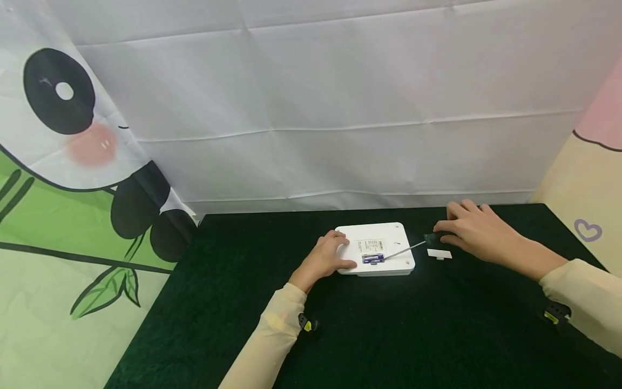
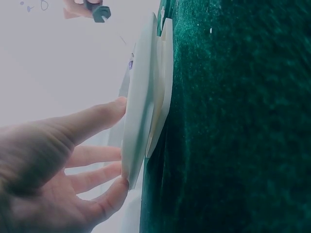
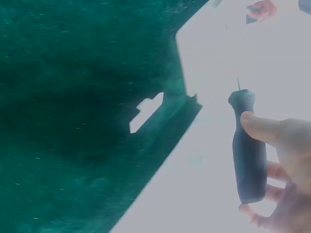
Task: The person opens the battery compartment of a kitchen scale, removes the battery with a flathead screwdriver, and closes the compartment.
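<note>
A white kitchen scale [image 1: 398, 235] lies upside down on the dark green cloth, its printed label and battery compartment facing up. Blue batteries [image 1: 372, 259] sit in the compartment. My left hand [image 1: 323, 258] holds the scale's left edge, thumb on the near side and fingers farther back. My right hand [image 1: 478, 232] grips a screwdriver [image 3: 250, 160] by its dark handle. In the head view its thin metal shaft [image 1: 405, 250] slants down left, with the tip at the right end of the batteries. A small white battery cover [image 1: 439, 254] lies right of the scale.
Dark green cloth [image 1: 233, 302] covers the table. Behind it hangs a creased white backdrop [image 1: 340, 108]. Printed cartoon panels [image 1: 97, 162] stand at the left and right sides.
</note>
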`<state>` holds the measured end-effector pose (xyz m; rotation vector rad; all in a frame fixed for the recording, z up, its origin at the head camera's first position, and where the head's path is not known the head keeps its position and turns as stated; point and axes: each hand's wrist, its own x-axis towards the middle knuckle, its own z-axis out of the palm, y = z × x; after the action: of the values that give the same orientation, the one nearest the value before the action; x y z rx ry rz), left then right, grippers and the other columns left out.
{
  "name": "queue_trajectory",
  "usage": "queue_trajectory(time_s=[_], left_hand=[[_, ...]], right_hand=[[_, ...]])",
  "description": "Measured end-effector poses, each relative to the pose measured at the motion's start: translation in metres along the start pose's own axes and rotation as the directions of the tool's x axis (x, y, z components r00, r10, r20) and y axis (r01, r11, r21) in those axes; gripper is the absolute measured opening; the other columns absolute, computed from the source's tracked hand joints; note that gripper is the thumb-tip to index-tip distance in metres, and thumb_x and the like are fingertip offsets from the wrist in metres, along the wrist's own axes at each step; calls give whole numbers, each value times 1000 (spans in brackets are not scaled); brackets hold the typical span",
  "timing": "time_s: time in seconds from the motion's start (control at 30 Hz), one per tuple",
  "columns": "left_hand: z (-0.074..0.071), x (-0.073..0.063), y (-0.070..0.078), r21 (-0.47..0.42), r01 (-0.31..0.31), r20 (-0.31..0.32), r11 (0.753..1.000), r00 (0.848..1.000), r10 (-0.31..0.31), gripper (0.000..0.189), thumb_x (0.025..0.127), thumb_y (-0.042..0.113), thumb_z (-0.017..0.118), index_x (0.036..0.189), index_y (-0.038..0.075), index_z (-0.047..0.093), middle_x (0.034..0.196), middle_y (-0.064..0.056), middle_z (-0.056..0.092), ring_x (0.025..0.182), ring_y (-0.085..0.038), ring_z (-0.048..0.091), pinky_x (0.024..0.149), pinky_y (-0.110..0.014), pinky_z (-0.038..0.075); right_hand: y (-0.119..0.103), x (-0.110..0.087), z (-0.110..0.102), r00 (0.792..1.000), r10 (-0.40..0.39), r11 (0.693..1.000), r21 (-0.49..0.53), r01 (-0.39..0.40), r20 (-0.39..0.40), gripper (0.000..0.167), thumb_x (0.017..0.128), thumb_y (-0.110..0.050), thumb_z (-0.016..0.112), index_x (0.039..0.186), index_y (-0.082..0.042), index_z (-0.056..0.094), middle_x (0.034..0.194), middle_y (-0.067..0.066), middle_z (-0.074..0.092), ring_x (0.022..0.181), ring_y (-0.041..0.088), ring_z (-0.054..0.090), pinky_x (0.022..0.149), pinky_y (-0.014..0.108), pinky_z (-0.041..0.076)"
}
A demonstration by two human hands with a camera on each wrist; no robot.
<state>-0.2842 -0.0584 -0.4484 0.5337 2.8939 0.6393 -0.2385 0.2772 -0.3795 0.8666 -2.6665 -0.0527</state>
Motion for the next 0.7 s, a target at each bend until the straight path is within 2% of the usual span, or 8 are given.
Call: queue_trajectory(time_s=[0.2,0.37,0.7], left_hand=[[0,0,0,-4,-1,0,1000,1000,1,61,82,40,79,132,11,59,147,-6,44,129,-27,42,110,-42,38],[1,0,-1,-14,0,1,1000,1000,0,61,82,40,79,132,11,59,147,-6,44,129,-27,42,109,-42,39],[1,-1,1,-22,2,-4,1000,1000,-2,61,82,38,79,132,9,59,146,-7,44,128,-28,43,109,-42,39]], right_hand=[[-15,12,-16,998,-61,993,-105,60,-7,23,81,-25,80,103,-23,74,88,4,50,77,22,46,57,31,32],[-21,22,-25,996,-85,982,-170,87,22,22,80,-25,81,101,-22,75,88,7,50,77,24,46,57,38,40],[-23,32,-28,993,-101,972,-207,110,55,22,79,-26,82,99,-21,76,89,10,52,79,26,47,56,42,44]])
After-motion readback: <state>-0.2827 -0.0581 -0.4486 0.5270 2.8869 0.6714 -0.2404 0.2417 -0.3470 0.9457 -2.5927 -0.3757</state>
